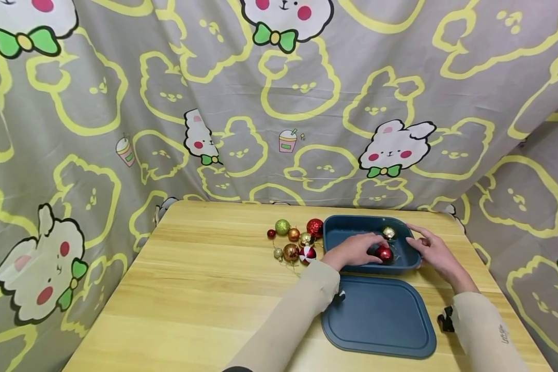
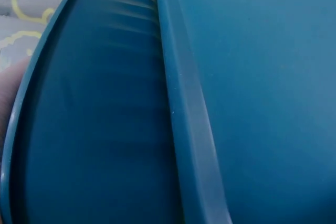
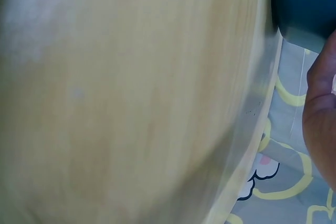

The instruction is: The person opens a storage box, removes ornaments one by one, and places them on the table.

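A dark blue rectangular box [image 1: 349, 268] stands at the table's back right. My left hand [image 1: 359, 249] reaches over its front wall and holds a shiny red Christmas bauble [image 1: 385, 253] low inside; some fingertips are hidden. Behind that bauble lies a gold bauble [image 1: 388, 233] in the same box. At the right end my right hand [image 1: 434, 252] grips the box wall, thumb at the rim and fingers outside. The left wrist view is filled by the box's outer wall [image 2: 100, 103] and the matching lid. In the right wrist view, part of my right hand shows beside the box corner [image 3: 307, 9].
Several baubles lie left of the box, among them a green glitter one [image 1: 282, 227], a red glitter one [image 1: 314, 227] and a red-and-white one [image 1: 308, 254]. The blue lid [image 1: 381, 318] lies flat in front of the box. A patterned curtain [image 1: 269, 170] hangs behind the wooden table [image 1: 190, 289].
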Demonstrator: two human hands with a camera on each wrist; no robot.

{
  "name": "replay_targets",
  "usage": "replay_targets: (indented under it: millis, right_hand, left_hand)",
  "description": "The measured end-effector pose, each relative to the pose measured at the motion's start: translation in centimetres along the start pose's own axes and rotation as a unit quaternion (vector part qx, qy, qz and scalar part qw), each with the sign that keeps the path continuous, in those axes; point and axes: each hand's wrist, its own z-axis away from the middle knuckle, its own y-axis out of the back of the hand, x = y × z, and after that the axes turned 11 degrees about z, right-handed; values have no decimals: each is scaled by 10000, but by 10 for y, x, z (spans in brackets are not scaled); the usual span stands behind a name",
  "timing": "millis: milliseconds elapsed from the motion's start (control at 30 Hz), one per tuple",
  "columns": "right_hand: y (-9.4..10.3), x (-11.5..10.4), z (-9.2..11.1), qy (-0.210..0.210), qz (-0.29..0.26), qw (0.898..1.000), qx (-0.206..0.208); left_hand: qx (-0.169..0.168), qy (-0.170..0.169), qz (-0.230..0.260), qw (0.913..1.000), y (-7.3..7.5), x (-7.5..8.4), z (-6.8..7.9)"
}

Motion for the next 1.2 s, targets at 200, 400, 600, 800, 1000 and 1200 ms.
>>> replay_targets:
  millis: [200,400,600,800,1000,1200]
  right_hand:
    - [0,0,1,0,2,10000,-2]
    - [1,-1,2,6,-31,10000,-10]
    - [1,-3,4,-10,-12,10000,31]
    - [-2,-5,5,-53,-38,10000,-61]
    - [0,-4,5,-125,-135,9998,-85]
    - [1,-4,4,-80,-172,9997,-151]
  left_hand:
    - [34,-208,43,9998,-2,1,-2]
    - [20,-263,109,9996,-1,2,-3]
    - [101,-358,155,9992,0,1,-3]
    - [160,-309,306,9989,-1,-1,-2]
    - [329,-348,475,9977,3,3,-2]
    - [581,-309,718,9952,12,6,5]
